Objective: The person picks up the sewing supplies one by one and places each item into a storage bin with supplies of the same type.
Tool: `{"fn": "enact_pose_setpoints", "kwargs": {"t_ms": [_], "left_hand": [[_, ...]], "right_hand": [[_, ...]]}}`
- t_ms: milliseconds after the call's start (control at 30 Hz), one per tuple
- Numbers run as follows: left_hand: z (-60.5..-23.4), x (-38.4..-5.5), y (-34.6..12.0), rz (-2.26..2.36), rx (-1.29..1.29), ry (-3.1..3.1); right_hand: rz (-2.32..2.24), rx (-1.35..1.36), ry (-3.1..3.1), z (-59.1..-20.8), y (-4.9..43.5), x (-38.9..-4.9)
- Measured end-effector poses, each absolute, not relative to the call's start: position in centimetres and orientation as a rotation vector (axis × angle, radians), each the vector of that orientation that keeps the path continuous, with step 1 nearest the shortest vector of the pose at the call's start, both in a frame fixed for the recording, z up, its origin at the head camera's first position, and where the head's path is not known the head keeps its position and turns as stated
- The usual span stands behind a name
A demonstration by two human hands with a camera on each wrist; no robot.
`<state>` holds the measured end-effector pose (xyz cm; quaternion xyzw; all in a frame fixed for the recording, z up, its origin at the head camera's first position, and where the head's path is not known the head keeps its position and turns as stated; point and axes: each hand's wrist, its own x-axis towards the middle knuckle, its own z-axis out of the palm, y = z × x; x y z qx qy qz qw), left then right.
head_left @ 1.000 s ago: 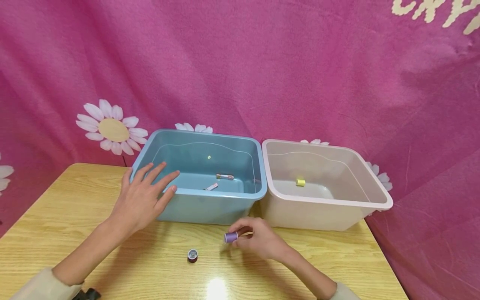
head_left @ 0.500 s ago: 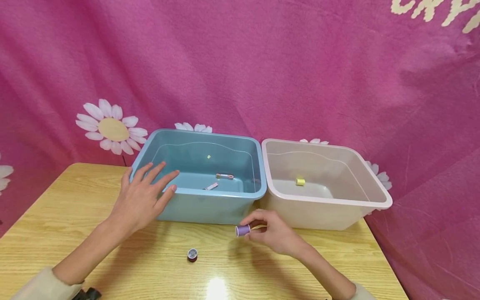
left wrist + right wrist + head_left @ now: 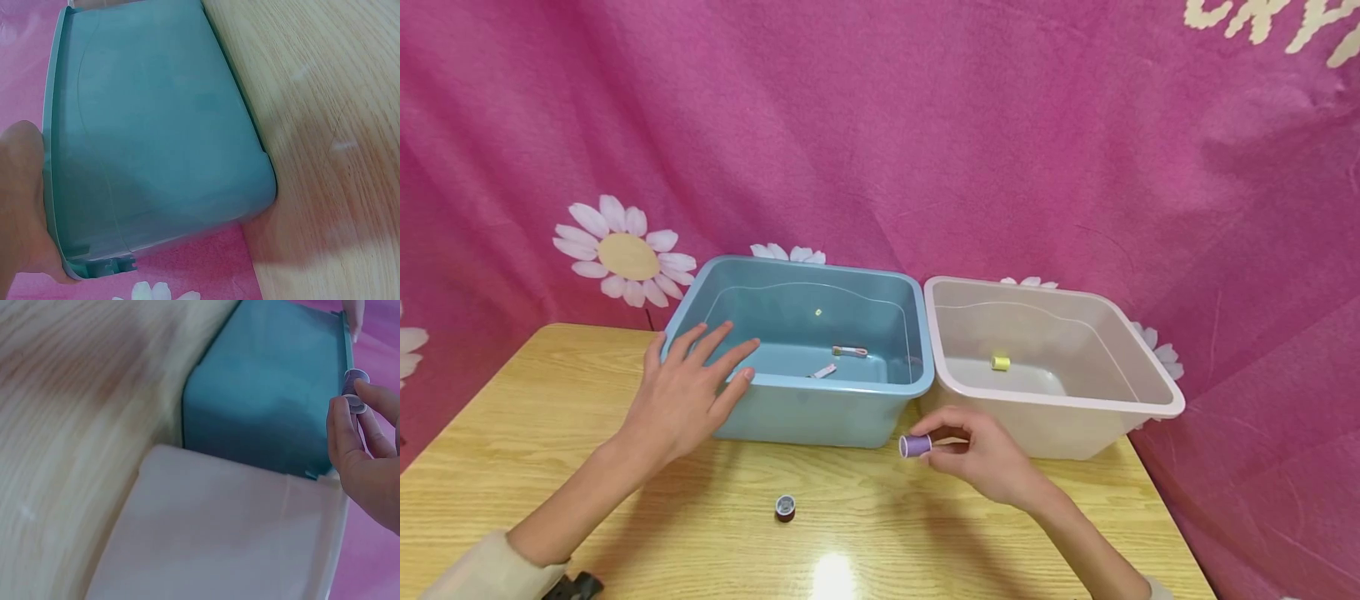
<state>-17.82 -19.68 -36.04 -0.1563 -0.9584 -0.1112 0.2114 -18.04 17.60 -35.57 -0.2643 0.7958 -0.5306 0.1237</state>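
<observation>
My right hand (image 3: 988, 457) pinches a purple thread spool (image 3: 915, 447) between thumb and fingers, held above the table in front of the gap between two bins. The right wrist view shows the same spool (image 3: 356, 386) at the fingertips. With fingers spread, my left hand (image 3: 681, 396) rests on the front left rim of the blue bin (image 3: 820, 412); the left wrist view has this hand (image 3: 25, 200) at the rim too. A dark thread spool (image 3: 786, 508) stands on end on the table between my arms.
Inside the blue bin lie a small looped cord-like item (image 3: 849, 352) and a small white piece (image 3: 823, 372). The pale pink bin (image 3: 1037, 425), right beside it, holds a yellow thread spool (image 3: 1001, 363). A pink cloth (image 3: 880, 125) hangs behind the wooden table (image 3: 715, 542).
My right hand has moved right and a little away from me, carrying the purple thread spool. My left hand has stayed on the blue bin's rim.
</observation>
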Motion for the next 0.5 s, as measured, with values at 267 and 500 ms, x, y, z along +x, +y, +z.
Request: {"fn": "enact_pose_setpoints", "kwargs": {"t_ms": [267,500], "left_hand": [[-36.1,-17.8,-19.6,-0.301,-0.428,-2.673],[-36.0,-17.7,-19.6,-0.295,-0.426,-2.669]], "right_hand": [[-1.536,-0.811,2.376,-33.9,19.2,-18.1],[-1.548,-0.873,2.435,-32.7,20.6,-18.4]]}}
